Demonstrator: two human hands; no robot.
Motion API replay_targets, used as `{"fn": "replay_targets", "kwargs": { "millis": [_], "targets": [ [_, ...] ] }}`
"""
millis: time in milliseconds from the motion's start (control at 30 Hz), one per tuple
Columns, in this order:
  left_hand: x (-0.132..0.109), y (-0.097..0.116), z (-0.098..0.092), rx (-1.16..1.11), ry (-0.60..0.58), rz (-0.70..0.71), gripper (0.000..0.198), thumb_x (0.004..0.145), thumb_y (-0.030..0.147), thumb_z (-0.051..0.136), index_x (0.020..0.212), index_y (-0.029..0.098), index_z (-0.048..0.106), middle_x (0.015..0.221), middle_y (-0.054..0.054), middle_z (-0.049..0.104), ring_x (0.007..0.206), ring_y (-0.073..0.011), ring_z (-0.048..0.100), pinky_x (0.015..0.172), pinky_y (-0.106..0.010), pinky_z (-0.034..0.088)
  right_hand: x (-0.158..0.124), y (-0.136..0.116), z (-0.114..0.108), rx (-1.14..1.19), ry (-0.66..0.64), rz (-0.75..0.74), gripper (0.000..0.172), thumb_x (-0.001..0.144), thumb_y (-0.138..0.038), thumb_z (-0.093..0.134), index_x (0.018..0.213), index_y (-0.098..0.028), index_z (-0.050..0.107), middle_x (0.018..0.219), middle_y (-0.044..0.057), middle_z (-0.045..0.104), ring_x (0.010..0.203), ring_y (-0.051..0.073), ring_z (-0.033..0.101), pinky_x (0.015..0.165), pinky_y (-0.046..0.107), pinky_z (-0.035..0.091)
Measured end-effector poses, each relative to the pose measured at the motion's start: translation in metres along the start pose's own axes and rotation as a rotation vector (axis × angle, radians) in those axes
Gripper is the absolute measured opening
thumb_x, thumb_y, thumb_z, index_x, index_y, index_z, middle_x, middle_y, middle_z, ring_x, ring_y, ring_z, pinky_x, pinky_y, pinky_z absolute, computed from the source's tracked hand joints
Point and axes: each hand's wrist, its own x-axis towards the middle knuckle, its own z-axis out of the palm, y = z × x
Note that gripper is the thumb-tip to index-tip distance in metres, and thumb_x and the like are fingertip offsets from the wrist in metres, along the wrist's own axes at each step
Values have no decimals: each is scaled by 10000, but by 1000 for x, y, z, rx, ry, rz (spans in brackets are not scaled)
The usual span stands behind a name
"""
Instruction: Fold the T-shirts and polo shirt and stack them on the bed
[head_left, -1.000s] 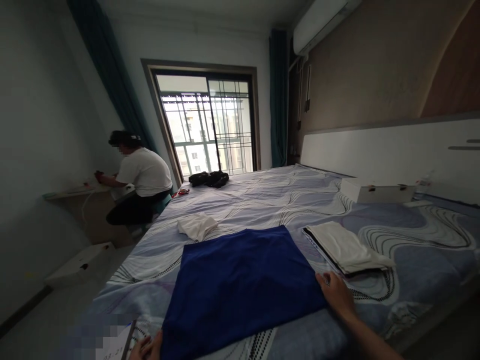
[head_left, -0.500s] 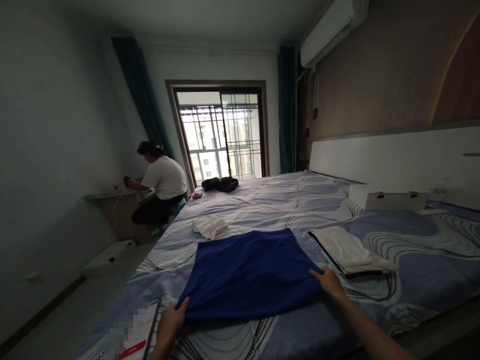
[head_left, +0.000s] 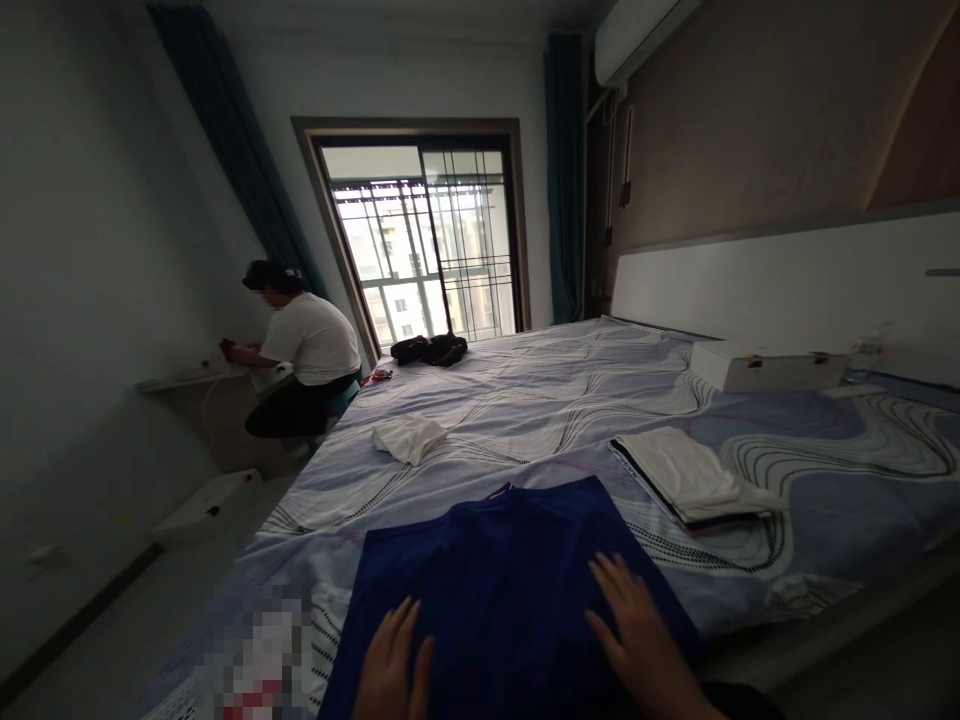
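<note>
A dark blue cloth garment (head_left: 502,570) is spread over the near part of the patterned bed. My left hand (head_left: 394,665) lies over its lower left part, fingers apart. Over the right part of the same cloth is my right hand (head_left: 637,635), its fingers spread and holding nothing. To the right of the blue cloth, a folded white garment with a dark edge (head_left: 686,475) rests on the bed. Beyond the cloth, to the left, sits a small crumpled white cloth (head_left: 407,438).
A person in a white top (head_left: 311,340) sits at a small desk (head_left: 202,395) on the left. Black items (head_left: 429,349) lie at the bed's far edge. A white box (head_left: 765,367) stands near the headboard; another box (head_left: 206,508) is on the floor.
Both my hands have let go of the blue cloth's near corners and now lie open over it. The cloth is nearer to me. The view has shifted slightly.
</note>
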Motion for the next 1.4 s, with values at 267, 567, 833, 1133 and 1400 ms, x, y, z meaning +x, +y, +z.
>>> {"fn": "replay_targets", "kwargs": {
  "millis": [267, 567, 833, 1133, 1400],
  "targets": [
    [112, 76, 74, 337, -330, 301, 598, 988, 516, 280, 1565, 358, 252, 1667, -3, 168, 1543, -317, 113, 1204, -675, 111, 113, -83, 70, -154, -417, -250, 729, 987, -613, 238, 1605, -229, 187, 1670, 28, 99, 1545, 310, 11, 1214, 599, -52],
    [172, 59, 96, 332, -266, 225, 564, 992, 522, 244, 1542, 412, 297, 1662, 1, 236, 1536, -332, 165, 1188, -676, 151, 190, -72, 90, -192, -378, -280, 659, 1006, -601, 202, 1585, -291, 255, 1668, 27, 171, 1542, 263, 100, 1200, 611, -46],
    [206, 35, 91, 308, -285, 162, 586, 995, 511, 246, 1553, 344, 311, 1671, -38, 211, 1539, -319, 155, 1209, -612, 140, 239, -51, 99, -238, -347, -250, 629, 1024, -543, 208, 1582, -263, 277, 1665, 15, 206, 1535, 267, 124, 1224, 519, 50],
    [203, -57, 28, 454, -242, 11, 602, 1000, 428, 271, 1569, 234, 285, 1664, -116, 209, 1527, -340, 192, 1188, -566, 216, 224, 62, 32, -369, -269, -36, 636, 1031, -552, 185, 1583, -249, 273, 1670, 43, 182, 1535, 264, 134, 1223, 536, 55],
    [115, -69, 7, 387, -79, -25, 654, 942, 401, 260, 1515, 121, 405, 1613, -171, 335, 1490, -395, 273, 1156, -640, 266, 139, 121, -28, -275, -211, 49, 650, 989, -508, 280, 1563, -205, 314, 1650, 61, 254, 1530, 255, 174, 1236, 512, 81]
  ]
}}
